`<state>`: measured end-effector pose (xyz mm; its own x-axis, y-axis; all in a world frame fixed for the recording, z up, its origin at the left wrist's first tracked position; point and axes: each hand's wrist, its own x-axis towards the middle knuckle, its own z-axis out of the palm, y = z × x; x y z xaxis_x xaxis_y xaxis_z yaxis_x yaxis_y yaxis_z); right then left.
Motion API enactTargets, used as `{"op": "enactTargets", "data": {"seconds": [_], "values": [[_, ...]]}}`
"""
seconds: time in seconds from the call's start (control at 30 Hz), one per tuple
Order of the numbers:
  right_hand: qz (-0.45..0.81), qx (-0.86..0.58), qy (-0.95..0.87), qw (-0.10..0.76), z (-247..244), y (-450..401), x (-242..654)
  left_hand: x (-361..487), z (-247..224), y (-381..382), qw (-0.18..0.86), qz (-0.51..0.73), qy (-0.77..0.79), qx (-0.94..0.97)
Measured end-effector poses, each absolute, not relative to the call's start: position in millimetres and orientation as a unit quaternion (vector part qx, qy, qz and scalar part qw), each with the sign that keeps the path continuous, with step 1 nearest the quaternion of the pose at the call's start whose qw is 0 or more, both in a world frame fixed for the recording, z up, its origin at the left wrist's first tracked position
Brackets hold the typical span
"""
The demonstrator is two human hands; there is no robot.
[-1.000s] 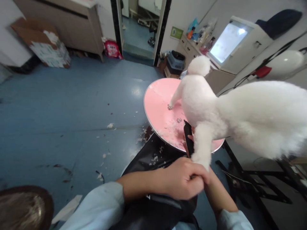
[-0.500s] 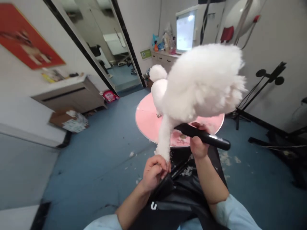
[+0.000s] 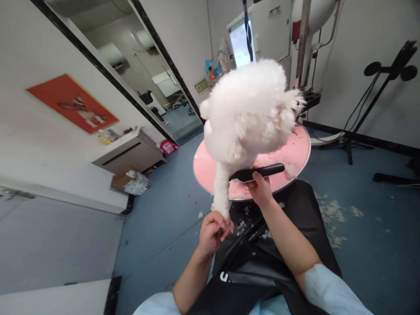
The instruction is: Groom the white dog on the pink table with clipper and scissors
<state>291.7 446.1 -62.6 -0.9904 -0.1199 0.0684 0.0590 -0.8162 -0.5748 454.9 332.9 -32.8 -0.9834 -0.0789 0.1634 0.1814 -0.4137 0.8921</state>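
Note:
A fluffy white dog (image 3: 249, 105) stands on a round pink grooming table (image 3: 298, 144), its front leg (image 3: 221, 186) stretched toward me. My left hand (image 3: 213, 229) is closed around the paw at the end of that leg; the paw itself is mostly hidden by my fingers. In my right hand (image 3: 260, 186) are black hair clippers (image 3: 256, 172), fingers wrapped round the body from below. The head of the clippers lies against the inner side of the leg, near its upper part. Loose white fur is scattered on the table top.
A black apron (image 3: 249, 267) covers my lap, with fur clippings on it. More fur (image 3: 331, 214) lies on the blue floor at right. A black stand (image 3: 351, 135) is at the right wall, a cabinet (image 3: 131, 151) and carton (image 3: 131, 181) at left.
My view has turned and shifted. The clippers have swung to a more level angle and lie closer to the leg. My left hand keeps its hold on the paw, and the dog's head has turned.

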Motion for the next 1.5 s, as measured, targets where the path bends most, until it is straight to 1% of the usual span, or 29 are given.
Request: {"op": "enactTargets", "data": {"seconds": [0.13,0.23,0.27,0.3,0.33,0.43,0.47,0.5,0.57,0.7,0.8,0.83,0.87,0.9,0.93,1.03,1.07,1.1,1.13,1.2,1.27,1.4,1.5], "values": [[-0.941,-0.062,0.279,0.182,-56.4,438.3,290.1,456.4,-29.3,327.6,0.066,-0.844,-0.531,-0.043],[-0.92,-0.098,0.278,0.259,-58.2,439.8,293.6,457.9,-28.7,324.4,0.066,-0.844,-0.531,-0.032],[-0.92,-0.097,0.274,0.264,-59.4,441.3,295.0,458.0,-28.6,323.8,0.066,-0.843,-0.533,-0.029],[-0.928,-0.082,0.267,0.247,-60.5,442.9,296.2,457.7,-28.6,323.3,0.067,-0.842,-0.534,-0.027],[-0.941,-0.056,0.257,0.21,-61.2,444.6,297.1,457.1,-28.6,322.9,0.069,-0.841,-0.536,-0.025],[-0.97,0.031,0.234,0.052,-58.4,448.1,298.1,453.1,-30.1,321.5,0.088,-0.828,-0.554,-0.021],[-0.97,0.042,0.237,0.02,-55.5,448.4,298.1,451.4,-31.1,320.8,0.097,-0.817,-0.568,-0.018],[-0.968,0.042,0.247,0.008,-51.8,448.0,297.8,449.6,-32.4,319.7,0.108,-0.804,-0.585,-0.015],[-0.96,0.02,0.278,0.028,-43.0,446.0,296.4,446.6,-35.2,316.8,0.128,-0.776,-0.618,-0.009],[-0.932,-0.044,0.337,0.129,-31.1,441.2,289.3,443.8,-38.2,309.4,0.138,-0.749,-0.648,-0.007],[-0.897,-0.118,0.373,0.206,-35.4,442.6,288.1,443.8,-35.8,304.1,0.126,-0.752,-0.647,-0.01],[-0.883,-0.147,0.385,0.224,-39.4,444.4,289.8,444.0,-34.0,302.3,0.122,-0.757,-0.641,-0.015],[-0.873,-0.169,0.399,0.223,-44.2,446.8,292.4,444.1,-31.7,300.4,0.119,-0.764,-0.634,-0.023],[-0.872,-0.178,0.415,0.192,-49.6,449.5,295.4,444.3,-28.9,298.5,0.117,-0.77,-0.626,-0.032],[-0.877,-0.175,0.428,0.126,-55.2,452.2,298.1,444.5,-25.8,296.4,0.116,-0.775,-0.619,-0.042],[-0.865,-0.141,0.444,-0.186,-70.4,457.5,299.1,444.6,-14.5,290.1,0.118,-0.783,-0.607,-0.073],[-0.838,-0.151,0.453,-0.266,-74.3,457.6,296.6,444.2,-10.6,287.8,0.118,-0.784,-0.604,-0.085],[-0.805,-0.176,0.471,-0.314,-77.6,456.8,293.2,443.2,-7.0,285.2,0.118,-0.785,-0.6,-0.097],[-0.773,-0.206,0.497,-0.337,-80.4,455.3,289.8,441.6,-4.0,282.0,0.119,-0.787,-0.596,-0.107],[-0.718,-0.256,0.548,-0.344,-84.5,451.7,284.8,436.4,-0.6,273.2,0.124,-0.788,-0.591,-0.118],[-0.69,-0.272,0.568,-0.357,-86.6,449.9,283.8,429.0,-1.4,261.2,0.135,-0.785,-0.595,-0.11],[-0.709,-0.256,0.523,-0.398,-86.2,455.7,281.4,413.8,-10.2,236.9,0.166,-0.765,-0.62,-0.052],[-0.711,-0.292,0.521,-0.371,-87.9,457.8,271.0,409.7,-14.4,227.5,0.195,-0.756,-0.624,-0.015]]}}
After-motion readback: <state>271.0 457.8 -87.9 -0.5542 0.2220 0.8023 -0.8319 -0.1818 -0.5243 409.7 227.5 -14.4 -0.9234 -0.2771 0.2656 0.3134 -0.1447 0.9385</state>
